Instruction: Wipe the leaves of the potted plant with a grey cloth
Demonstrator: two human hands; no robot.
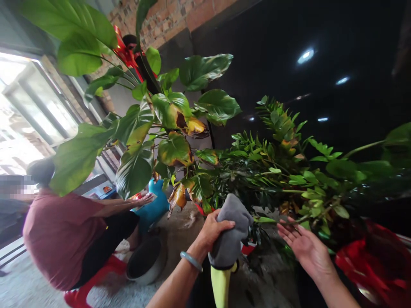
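Observation:
My left hand [210, 231], with a pale bracelet on its wrist, is closed on a grey cloth [231, 224]. The cloth covers the top of an upright yellow object [220, 286] with a dark rim, and what kind of object this is I cannot make out. To the right, my right hand [306, 250] is palm up with its fingers apart. Its fingertips are close to a leafy plant stem [313, 218]; whether they touch it I cannot tell. Beyond both hands grow dense green plants [253, 160].
A tall plant with large, partly browned leaves [175, 149] leans in from the left. There a person [61, 233] sits on a red stool [96, 280], one hand at a blue object [156, 203]. A dark tub [147, 261] stands between us. Red wrapping [374, 256] lies right.

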